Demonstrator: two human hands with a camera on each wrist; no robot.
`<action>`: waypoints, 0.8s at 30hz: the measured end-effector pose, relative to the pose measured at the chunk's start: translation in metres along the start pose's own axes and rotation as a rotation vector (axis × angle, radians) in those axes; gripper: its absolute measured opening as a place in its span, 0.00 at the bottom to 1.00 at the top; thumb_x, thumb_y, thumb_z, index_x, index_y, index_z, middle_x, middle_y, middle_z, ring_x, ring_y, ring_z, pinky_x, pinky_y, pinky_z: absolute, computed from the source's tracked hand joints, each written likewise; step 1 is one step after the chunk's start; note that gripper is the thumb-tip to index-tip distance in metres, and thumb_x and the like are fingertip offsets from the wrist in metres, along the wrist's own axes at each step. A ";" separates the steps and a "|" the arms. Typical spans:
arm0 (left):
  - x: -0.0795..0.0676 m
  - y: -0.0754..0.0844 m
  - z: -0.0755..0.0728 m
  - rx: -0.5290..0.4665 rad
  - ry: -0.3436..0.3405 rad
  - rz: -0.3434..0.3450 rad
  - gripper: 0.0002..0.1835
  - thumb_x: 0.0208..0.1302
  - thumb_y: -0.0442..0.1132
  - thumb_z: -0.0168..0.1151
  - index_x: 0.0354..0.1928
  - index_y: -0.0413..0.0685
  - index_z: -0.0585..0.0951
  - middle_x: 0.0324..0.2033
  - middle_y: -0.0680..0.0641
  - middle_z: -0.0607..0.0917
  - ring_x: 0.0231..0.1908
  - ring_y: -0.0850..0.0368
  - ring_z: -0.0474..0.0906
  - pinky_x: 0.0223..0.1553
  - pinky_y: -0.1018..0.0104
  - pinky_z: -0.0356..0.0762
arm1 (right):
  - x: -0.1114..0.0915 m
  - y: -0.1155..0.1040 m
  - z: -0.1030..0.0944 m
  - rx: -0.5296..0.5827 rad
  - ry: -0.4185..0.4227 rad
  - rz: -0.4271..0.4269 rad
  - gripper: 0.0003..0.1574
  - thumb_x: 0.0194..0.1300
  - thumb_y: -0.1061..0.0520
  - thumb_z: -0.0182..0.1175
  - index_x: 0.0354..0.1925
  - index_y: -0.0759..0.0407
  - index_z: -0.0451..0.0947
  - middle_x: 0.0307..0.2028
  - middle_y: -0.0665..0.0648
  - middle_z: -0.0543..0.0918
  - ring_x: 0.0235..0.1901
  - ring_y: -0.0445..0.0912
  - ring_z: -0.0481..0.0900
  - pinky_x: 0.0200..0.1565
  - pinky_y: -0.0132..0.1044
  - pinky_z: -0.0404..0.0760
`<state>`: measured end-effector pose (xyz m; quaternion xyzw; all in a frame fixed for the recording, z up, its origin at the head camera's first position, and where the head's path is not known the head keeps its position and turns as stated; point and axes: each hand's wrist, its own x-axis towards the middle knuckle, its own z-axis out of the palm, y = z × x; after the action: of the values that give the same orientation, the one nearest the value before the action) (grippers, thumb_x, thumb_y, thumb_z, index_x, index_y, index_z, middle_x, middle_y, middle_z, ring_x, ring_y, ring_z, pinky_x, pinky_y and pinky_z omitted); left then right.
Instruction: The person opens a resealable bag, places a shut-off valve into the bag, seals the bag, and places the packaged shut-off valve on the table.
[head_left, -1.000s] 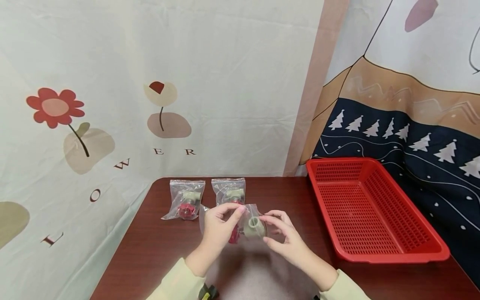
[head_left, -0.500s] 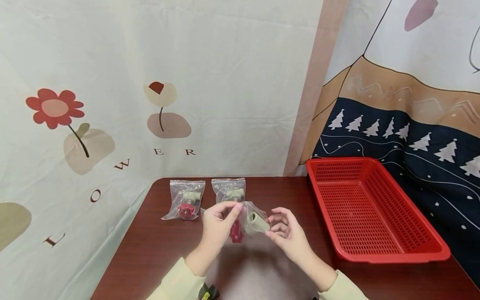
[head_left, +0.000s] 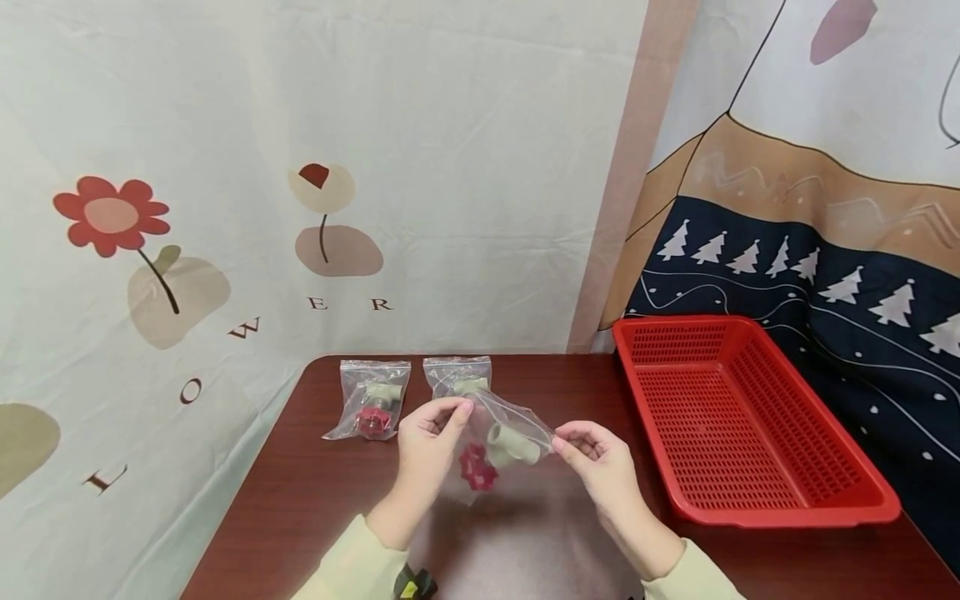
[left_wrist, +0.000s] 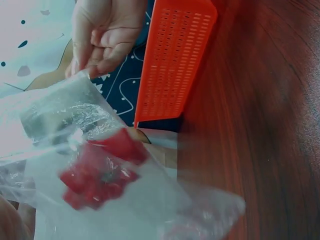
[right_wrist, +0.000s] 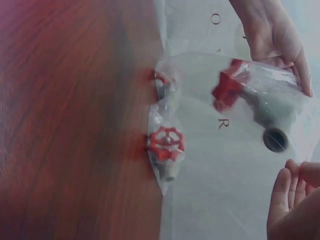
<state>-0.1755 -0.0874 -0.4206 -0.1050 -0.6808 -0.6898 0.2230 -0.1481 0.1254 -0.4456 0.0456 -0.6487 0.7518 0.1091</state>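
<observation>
A clear plastic bag (head_left: 517,414) hangs between both hands above the table. Inside is a stop valve with a pale grey-green pipe body (head_left: 513,444) and a red handwheel (head_left: 477,467). The left hand (head_left: 423,454) pinches the bag's upper edge between thumb and fingers. At the opposite corner, the right hand (head_left: 603,467) pinches the plastic, just right of the pipe body. In the right wrist view the valve's round pipe opening (right_wrist: 275,140) faces the camera. The left wrist view shows the handwheel (left_wrist: 100,175) blurred through the plastic.
Two more bagged valves lie at the back of the brown table: one bag (head_left: 371,400) at the left, another (head_left: 456,375) partly behind the held bag. A red perforated basket (head_left: 780,504) stands at the right. Something black and yellow (head_left: 414,583) shows near the left sleeve.
The right hand has shifted right, from beside the pipe body to the bag's corner. The bag is now stretched between the hands, and the red handwheel has turned into fuller view.
</observation>
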 end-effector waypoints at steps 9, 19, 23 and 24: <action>0.000 -0.003 -0.006 -0.027 -0.066 -0.016 0.08 0.62 0.31 0.61 0.42 0.36 0.82 0.28 0.37 0.86 0.30 0.63 0.84 0.31 0.73 0.79 | 0.004 -0.006 -0.007 0.049 -0.016 -0.236 0.08 0.56 0.75 0.60 0.36 0.79 0.73 0.30 0.51 0.85 0.30 0.39 0.82 0.34 0.29 0.82; 0.000 -0.008 -0.007 -0.093 -0.162 -0.004 0.05 0.62 0.29 0.59 0.37 0.31 0.79 0.27 0.37 0.86 0.29 0.61 0.85 0.35 0.67 0.82 | 0.007 -0.004 -0.017 0.053 -0.092 -0.200 0.10 0.60 0.73 0.58 0.39 0.80 0.70 0.33 0.51 0.84 0.34 0.39 0.83 0.38 0.31 0.83; 0.000 -0.005 -0.004 -0.087 -0.172 0.012 0.05 0.61 0.28 0.60 0.37 0.31 0.80 0.28 0.35 0.86 0.31 0.62 0.85 0.35 0.69 0.82 | 0.008 0.000 -0.018 -0.006 -0.114 -0.212 0.09 0.61 0.73 0.57 0.40 0.78 0.70 0.33 0.55 0.83 0.33 0.39 0.82 0.37 0.30 0.82; 0.000 -0.005 -0.003 -0.088 -0.177 0.021 0.05 0.61 0.28 0.61 0.37 0.31 0.80 0.28 0.34 0.85 0.31 0.62 0.85 0.36 0.69 0.82 | 0.008 0.000 -0.018 -0.042 -0.105 -0.208 0.09 0.61 0.72 0.58 0.40 0.76 0.71 0.33 0.56 0.83 0.32 0.39 0.81 0.36 0.29 0.82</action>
<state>-0.1770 -0.0906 -0.4251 -0.1824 -0.6656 -0.7047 0.1645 -0.1550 0.1437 -0.4468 0.1497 -0.6610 0.7191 0.1532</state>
